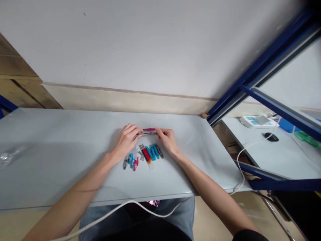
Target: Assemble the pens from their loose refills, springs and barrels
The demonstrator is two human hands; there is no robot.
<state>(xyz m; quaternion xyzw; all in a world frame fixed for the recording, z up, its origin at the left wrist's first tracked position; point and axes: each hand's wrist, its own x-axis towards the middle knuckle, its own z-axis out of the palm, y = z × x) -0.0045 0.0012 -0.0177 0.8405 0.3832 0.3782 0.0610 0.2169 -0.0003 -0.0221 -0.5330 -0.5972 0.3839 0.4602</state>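
Note:
My left hand (128, 138) pinches one end of a slim grey and black pen (149, 133), and the fingers of my right hand (167, 139) close on its other end. Just beyond it lies a red pen (149, 129) between the hands. Nearer me, a row of loose pen parts rests on the grey table: red refills with grey ends (145, 154), blue barrels (154, 152) and dark barrels (159, 151). To their left are clear and coloured pieces, blue (130, 159), smoky grey (125, 163) and pink-red (135, 164). Small grey bits (141, 155) lie among them.
The table (62, 167) meets a white wall (140, 43). At its far left is a crumpled clear plastic item (5, 159). A blue metal frame (250, 90) stands right, beyond it a black mouse (271, 137). A white cable (242, 167) hangs over the right edge.

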